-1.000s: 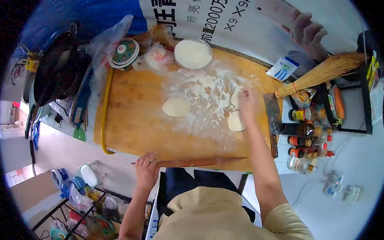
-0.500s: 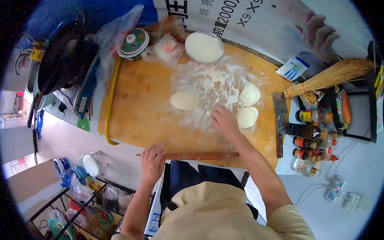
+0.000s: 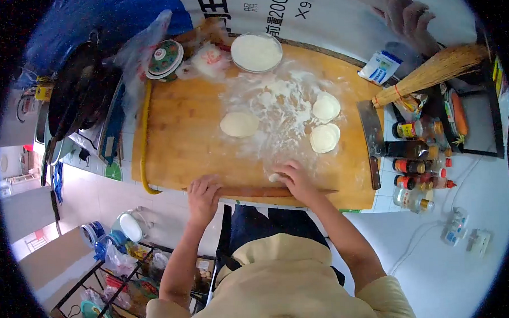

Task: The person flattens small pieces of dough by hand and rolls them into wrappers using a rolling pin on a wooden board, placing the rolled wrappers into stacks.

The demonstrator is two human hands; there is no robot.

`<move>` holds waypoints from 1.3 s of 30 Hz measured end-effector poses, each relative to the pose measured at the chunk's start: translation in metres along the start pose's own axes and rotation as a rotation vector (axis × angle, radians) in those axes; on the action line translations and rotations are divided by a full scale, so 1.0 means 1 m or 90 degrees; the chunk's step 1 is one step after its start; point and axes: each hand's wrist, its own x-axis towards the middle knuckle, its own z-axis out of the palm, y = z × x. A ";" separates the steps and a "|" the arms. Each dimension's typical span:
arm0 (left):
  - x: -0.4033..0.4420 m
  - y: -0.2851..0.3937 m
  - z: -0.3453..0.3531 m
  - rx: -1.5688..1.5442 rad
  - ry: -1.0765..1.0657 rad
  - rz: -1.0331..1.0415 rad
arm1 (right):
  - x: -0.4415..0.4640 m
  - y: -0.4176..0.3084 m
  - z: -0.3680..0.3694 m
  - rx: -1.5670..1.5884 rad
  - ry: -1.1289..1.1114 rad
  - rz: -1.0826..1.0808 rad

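Observation:
My left hand (image 3: 204, 195) rests closed over the left part of a wooden rolling pin (image 3: 253, 192), which lies along the near edge of the board. Just above the pin, my right hand (image 3: 294, 179) pinches a small piece of dough (image 3: 275, 177) between thumb and fingers. Farther in lies an oval sheet of dough (image 3: 239, 124). Two flattened rounds, the upper dough round (image 3: 326, 106) and the lower dough round (image 3: 324, 138), sit to the right. Scattered flour (image 3: 283, 104) whitens the wooden board (image 3: 180, 131) between them.
A bowl of white flour (image 3: 256, 51) stands at the board's back edge, near a lidded tin (image 3: 166, 58) and a plastic bag (image 3: 210, 60). On the right are a cleaver (image 3: 371, 127), a straw broom (image 3: 431, 74) and several bottles (image 3: 408, 149). A yellow tube (image 3: 145, 140) runs along the left edge.
My right hand has drawn back from the floured area toward the rolling pin, bringing the small piece of dough. My left hand stays on the pin. The whole view has shifted slightly.

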 end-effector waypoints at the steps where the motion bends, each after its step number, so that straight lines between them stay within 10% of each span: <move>1: 0.002 -0.002 -0.001 0.005 0.005 0.016 | -0.012 -0.003 -0.005 0.000 0.003 0.001; 7: 0.033 -0.023 0.017 0.003 -0.078 -0.012 | -0.042 -0.005 -0.024 -0.358 0.150 0.107; 15: 0.014 -0.010 -0.001 0.115 -0.339 0.060 | -0.081 -0.019 -0.026 -0.424 -0.067 0.169; 22: 0.034 -0.017 0.019 0.112 -0.162 0.083 | -0.062 -0.012 -0.027 -0.430 0.034 0.144; 25: -0.005 -0.011 0.002 0.112 -0.349 0.047 | -0.094 -0.021 -0.026 -0.417 -0.118 0.186; 39: 0.021 -0.043 0.024 0.121 -0.306 0.075 | -0.088 -0.012 -0.023 -0.407 -0.026 0.113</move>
